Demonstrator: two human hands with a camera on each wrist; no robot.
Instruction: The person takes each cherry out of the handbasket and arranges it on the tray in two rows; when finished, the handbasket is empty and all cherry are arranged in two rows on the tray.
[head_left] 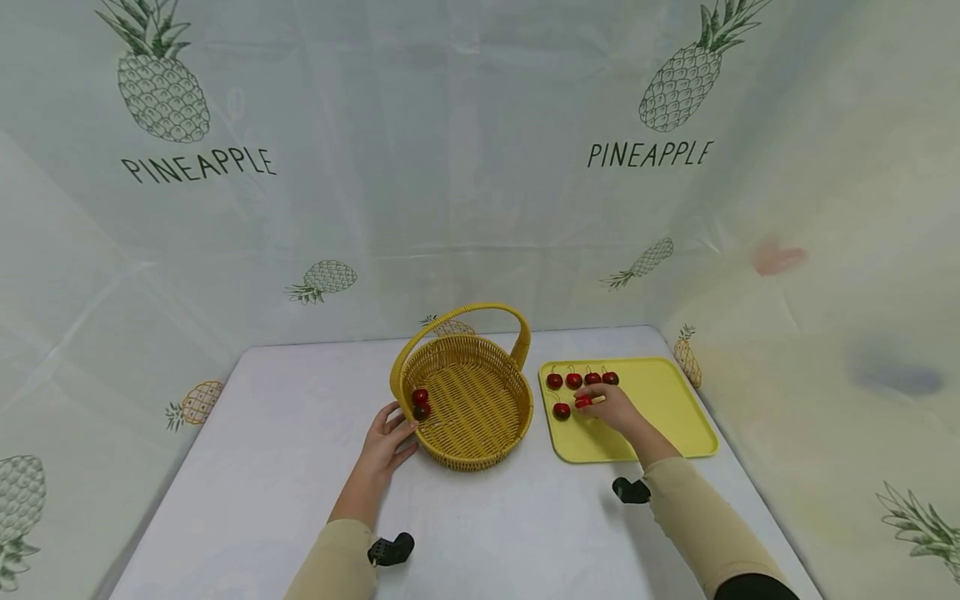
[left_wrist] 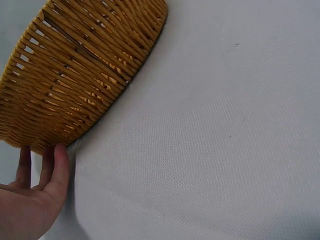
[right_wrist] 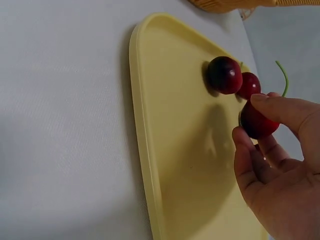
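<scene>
Right hand (head_left: 617, 410) pinching 1 cherry (right_wrist: 257, 122), tray (head_left: 663, 400) below

Left grip (left_wrist: 34, 200) with fingertips (left_wrist: 60, 153) against the lower side of a golden-brown woven basket (left_wrist: 80, 65), white tabletop (left_wrist: 200, 130) alongside.

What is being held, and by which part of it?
The right hand pinches a red cherry by its round body, not its stem. The left hand only touches the outside of the wicker basket.
</scene>
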